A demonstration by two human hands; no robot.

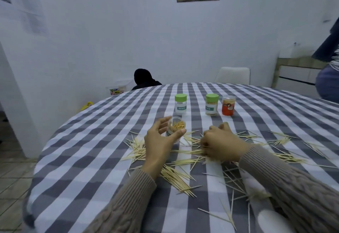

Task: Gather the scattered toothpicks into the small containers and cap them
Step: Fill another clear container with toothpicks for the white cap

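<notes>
Left hand [161,141] gripped the open jar [175,129], part-filled and tilted. Right hand [219,144] curled, pinching toothpicks [176,178] scattered on the cloth [91,159]. Three capped jars [212,104] stood beyond.

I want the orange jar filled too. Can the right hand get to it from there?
Probably yes. The orange jar stands upright beyond the right hand with only bare tablecloth between, though that hand is busy gathering toothpicks.

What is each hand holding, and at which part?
Left hand grips the open container around its side. Right hand pinches toothpicks near their ends.
</notes>
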